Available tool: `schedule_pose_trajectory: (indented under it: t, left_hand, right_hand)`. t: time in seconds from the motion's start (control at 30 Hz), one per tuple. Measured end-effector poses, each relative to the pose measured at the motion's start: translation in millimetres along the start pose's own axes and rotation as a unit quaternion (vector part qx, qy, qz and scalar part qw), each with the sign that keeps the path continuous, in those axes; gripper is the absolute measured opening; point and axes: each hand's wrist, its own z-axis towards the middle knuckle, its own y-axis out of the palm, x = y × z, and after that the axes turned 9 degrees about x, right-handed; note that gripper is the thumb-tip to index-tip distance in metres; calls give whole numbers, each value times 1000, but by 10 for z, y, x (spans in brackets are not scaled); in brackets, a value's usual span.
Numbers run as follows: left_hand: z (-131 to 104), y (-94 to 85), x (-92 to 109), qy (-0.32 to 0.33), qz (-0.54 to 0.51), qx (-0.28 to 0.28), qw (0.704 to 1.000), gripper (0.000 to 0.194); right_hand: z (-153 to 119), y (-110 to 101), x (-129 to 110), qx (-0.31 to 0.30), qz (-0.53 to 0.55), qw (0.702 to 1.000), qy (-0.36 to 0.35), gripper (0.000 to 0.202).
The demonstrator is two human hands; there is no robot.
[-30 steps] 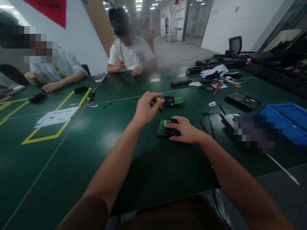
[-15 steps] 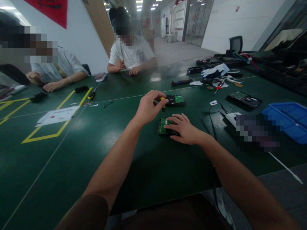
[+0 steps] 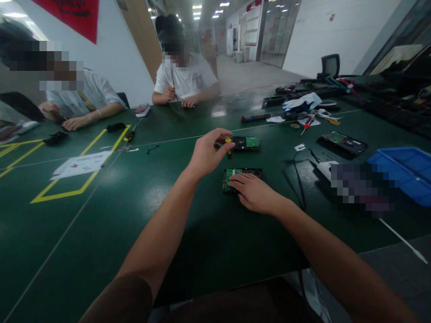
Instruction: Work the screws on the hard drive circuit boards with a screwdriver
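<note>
My left hand (image 3: 212, 150) pinches a small screwdriver (image 3: 229, 141) with a yellow cap and dark handle between thumb and fingertips. It is held upright, and its lower end is hard to make out. In front of it lies a hard drive (image 3: 256, 172) with a green circuit board facing up. Across this drive rests my right hand (image 3: 256, 190), fingers stretched over the board and thumb apart near the closest edge. A second hard drive (image 3: 252, 142), also board side up, lies just behind the screwdriver.
Another hard drive (image 3: 342, 144) lies right, beside a blue bin (image 3: 404, 172) and a cable (image 3: 296, 172). A red screwdriver (image 3: 306, 125) and gloves (image 3: 303, 103) lie farther back. Left are a paper sheet (image 3: 81, 164) and yellow screwdriver (image 3: 129, 136). Two people (image 3: 186, 78) sit opposite.
My right hand's fingers have drawn closer together and shifted slightly towards me, uncovering more of the near hard drive. My left hand keeps the screwdriver in nearly the same place.
</note>
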Motion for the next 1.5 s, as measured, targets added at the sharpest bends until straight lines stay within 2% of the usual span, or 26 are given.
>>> schedule_pose_trajectory:
  t: [0.17, 0.43, 0.53, 0.83, 1.0, 1.33, 1.5]
  left_hand:
    - [25, -43, -3, 32, 20, 5, 999, 14]
    - [44, -57, 10, 72, 59, 2, 996, 27]
    - [43, -37, 7, 65, 56, -6, 996, 26]
    - [29, 37, -27, 13, 19, 40, 999, 15]
    - [24, 84, -27, -21, 0, 21, 1000, 19]
    - [30, 77, 70, 5, 19, 39, 999, 9]
    - [67, 35, 20, 33, 50, 19, 998, 9]
  right_hand:
    - [-15, 18, 26, 9, -16, 1000, -14, 42]
    - [-14, 26, 41, 18, 2, 1000, -14, 39]
    - [-7, 42, 38, 21, 6, 1000, -8, 37]
    - [-12, 78, 73, 31, 16, 999, -10, 35]
    - [-20, 95, 100, 39, 30, 999, 0, 35]
    - [-14, 104, 84, 44, 28, 999, -4, 35]
    - [-16, 99, 84, 42, 32, 999, -1, 36]
